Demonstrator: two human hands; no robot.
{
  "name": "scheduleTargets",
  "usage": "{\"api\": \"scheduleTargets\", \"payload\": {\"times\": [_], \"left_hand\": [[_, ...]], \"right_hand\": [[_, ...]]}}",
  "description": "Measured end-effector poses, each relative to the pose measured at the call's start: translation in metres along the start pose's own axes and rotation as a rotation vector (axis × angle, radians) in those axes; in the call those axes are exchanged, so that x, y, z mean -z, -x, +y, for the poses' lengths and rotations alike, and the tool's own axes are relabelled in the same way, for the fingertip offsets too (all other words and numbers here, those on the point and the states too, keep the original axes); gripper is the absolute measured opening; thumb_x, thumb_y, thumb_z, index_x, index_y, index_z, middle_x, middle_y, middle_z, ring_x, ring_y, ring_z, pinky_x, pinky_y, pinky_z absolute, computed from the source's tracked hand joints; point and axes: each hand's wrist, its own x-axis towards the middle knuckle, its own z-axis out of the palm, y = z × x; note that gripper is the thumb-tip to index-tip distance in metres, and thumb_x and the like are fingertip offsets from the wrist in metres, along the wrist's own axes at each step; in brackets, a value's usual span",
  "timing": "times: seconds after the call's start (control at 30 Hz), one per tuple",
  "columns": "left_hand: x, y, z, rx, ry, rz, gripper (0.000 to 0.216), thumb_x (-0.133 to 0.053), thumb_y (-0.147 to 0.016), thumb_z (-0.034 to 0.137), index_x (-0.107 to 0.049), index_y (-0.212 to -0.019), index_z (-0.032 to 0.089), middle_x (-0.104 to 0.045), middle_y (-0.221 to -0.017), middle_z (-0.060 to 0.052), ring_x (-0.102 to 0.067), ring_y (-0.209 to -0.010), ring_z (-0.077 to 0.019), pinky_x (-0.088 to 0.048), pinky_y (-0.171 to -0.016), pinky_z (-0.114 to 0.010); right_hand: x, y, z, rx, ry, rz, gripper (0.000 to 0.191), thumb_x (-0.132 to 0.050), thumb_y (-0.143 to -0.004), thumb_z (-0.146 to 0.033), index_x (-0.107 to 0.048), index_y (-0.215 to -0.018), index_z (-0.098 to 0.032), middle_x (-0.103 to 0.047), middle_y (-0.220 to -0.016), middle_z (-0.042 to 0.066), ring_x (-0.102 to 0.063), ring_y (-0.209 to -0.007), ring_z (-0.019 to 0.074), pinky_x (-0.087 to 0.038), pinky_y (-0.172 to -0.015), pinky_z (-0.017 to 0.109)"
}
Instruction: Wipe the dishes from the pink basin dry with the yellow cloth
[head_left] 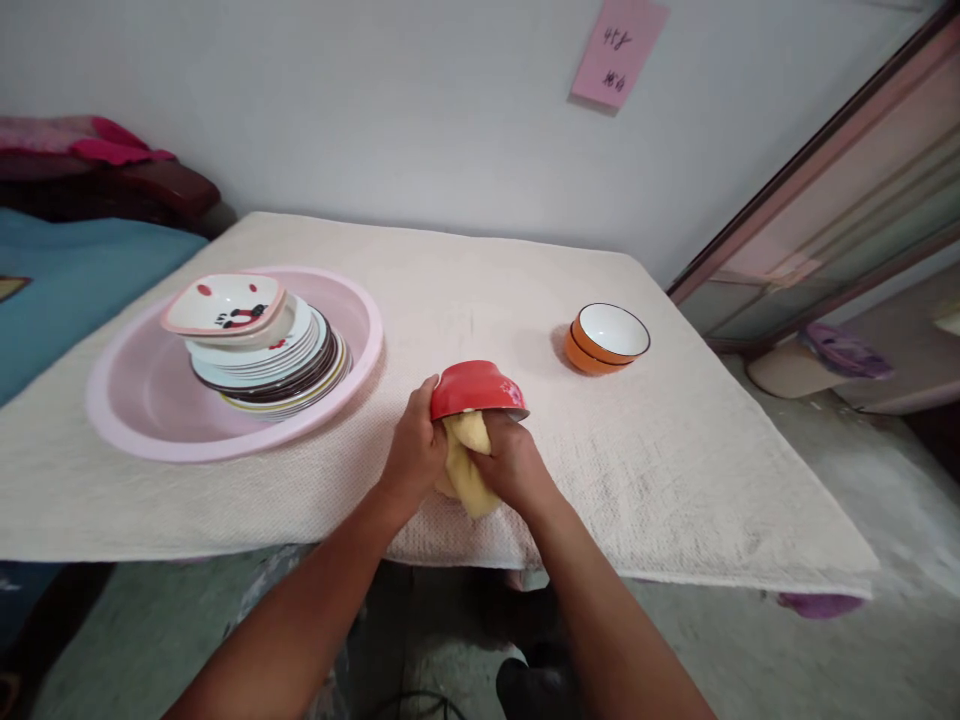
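Observation:
A red bowl [474,388] with a small flower print is held tilted over the front middle of the table, its opening turned toward me. My left hand [416,440] grips the bowl at its left rim. My right hand [514,455] holds a yellow cloth [471,470], its fingers reaching inside the bowl and hidden by it. Part of the cloth is pushed into the bowl, and the rest hangs below the rim.
At the left stands a pink basin [127,400] with stacked plates [300,350] and a square cat-print bowl [225,305] on top. Two nested orange bowls [600,350] stand right of centre. A wall with a pink note [619,50] rises behind the cloth-covered table [480,280].

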Motion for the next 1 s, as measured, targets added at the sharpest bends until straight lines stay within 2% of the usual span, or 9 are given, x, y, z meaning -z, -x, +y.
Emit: {"api": "scheduleTargets", "payload": {"times": [0.1, 0.2, 0.4, 0.53, 0.6, 0.67, 0.77, 0.9, 1.0], "left_hand": [[0.007, -0.007, 0.003, -0.006, -0.025, 0.042, 0.049, -0.040, -0.084, 0.013, -0.038, -0.133, 0.018, -0.051, -0.130, -0.012, -0.048, -0.120, -0.0213, -0.038, -0.102, -0.040], [0.011, -0.012, 0.006, -0.049, -0.033, 0.098, 0.049, -0.037, -0.084, 0.010, -0.040, -0.132, 0.020, -0.052, -0.129, -0.010, -0.047, -0.122, -0.0196, -0.037, -0.103, -0.038], [0.021, -0.015, 0.011, -0.225, -0.016, 0.057, 0.050, -0.041, -0.082, 0.008, -0.044, -0.129, 0.022, -0.055, -0.125, -0.008, -0.051, -0.117, -0.0186, -0.040, -0.101, -0.036], [0.024, -0.013, 0.015, -0.345, -0.061, -0.064, 0.041, -0.046, -0.085, 0.015, -0.048, -0.125, 0.021, -0.057, -0.122, -0.009, -0.052, -0.115, -0.0190, -0.041, -0.099, -0.035], [0.022, -0.012, 0.015, -0.381, -0.088, -0.131, 0.040, -0.047, -0.086, 0.017, -0.048, -0.125, 0.021, -0.057, -0.123, -0.010, -0.052, -0.117, -0.0194, -0.041, -0.100, -0.036], [0.020, -0.010, 0.014, -0.381, -0.093, -0.178, 0.040, -0.046, -0.087, 0.019, -0.047, -0.127, 0.022, -0.057, -0.125, -0.010, -0.051, -0.118, -0.0195, -0.041, -0.101, -0.036], [0.020, -0.008, 0.012, -0.346, -0.092, -0.180, 0.041, -0.047, -0.086, 0.020, -0.047, -0.127, 0.023, -0.057, -0.124, -0.009, -0.052, -0.117, -0.0194, -0.042, -0.100, -0.036], [0.020, -0.009, 0.011, -0.234, -0.040, -0.098, 0.038, -0.048, -0.084, 0.017, -0.052, -0.121, 0.021, -0.061, -0.119, -0.009, -0.056, -0.112, -0.0193, -0.043, -0.098, -0.036], [0.016, -0.013, 0.011, -0.023, 0.064, 0.009, 0.031, -0.045, -0.084, 0.018, -0.056, -0.113, 0.019, -0.064, -0.109, -0.009, -0.060, -0.103, -0.0199, -0.047, -0.092, -0.036]], "right_hand": [[0.013, 0.009, -0.003, 0.002, -0.080, -0.159, 0.016, -0.053, -0.073, -0.021, -0.059, -0.088, -0.021, -0.068, -0.088, 0.005, -0.062, -0.078, 0.0210, -0.047, -0.068, 0.032], [0.025, 0.017, 0.010, -0.107, -0.199, -0.137, 0.014, -0.053, -0.073, -0.024, -0.061, -0.084, -0.022, -0.068, -0.084, 0.003, -0.062, -0.076, 0.0202, -0.047, -0.068, 0.032], [0.043, 0.011, 0.063, -0.413, -0.293, 0.388, 0.033, -0.058, -0.067, -0.028, -0.061, -0.098, -0.021, -0.067, -0.087, 0.003, -0.061, -0.078, 0.0219, -0.048, -0.070, 0.037], [0.050, 0.008, 0.070, -0.298, -0.343, 0.690, 0.039, -0.060, -0.072, -0.035, -0.058, -0.107, -0.018, -0.064, -0.098, 0.006, -0.059, -0.087, 0.0231, -0.048, -0.075, 0.039], [0.050, 0.010, 0.059, -0.134, -0.368, 0.637, 0.042, -0.059, -0.074, -0.032, -0.055, -0.114, -0.019, -0.061, -0.107, 0.008, -0.057, -0.096, 0.0240, -0.047, -0.081, 0.040], [0.047, 0.011, 0.044, 0.001, -0.391, 0.468, 0.042, -0.057, -0.075, -0.028, -0.054, -0.117, -0.021, -0.060, -0.112, 0.008, -0.056, -0.102, 0.0243, -0.046, -0.086, 0.041], [0.040, 0.011, 0.031, 0.095, -0.429, 0.295, 0.038, -0.053, -0.077, -0.025, -0.057, -0.114, -0.023, -0.061, -0.111, 0.006, -0.057, -0.101, 0.0226, -0.045, -0.088, 0.040], [0.033, 0.010, 0.043, -0.097, -0.356, 0.269, 0.038, -0.051, -0.072, -0.018, -0.060, -0.109, -0.023, -0.064, -0.105, 0.004, -0.059, -0.096, 0.0221, -0.047, -0.086, 0.039], [0.029, 0.011, 0.055, -0.317, -0.408, 0.254, 0.033, -0.053, -0.071, -0.022, -0.062, -0.102, -0.020, -0.067, -0.094, 0.004, -0.062, -0.087, 0.0236, -0.050, -0.077, 0.039]]}}
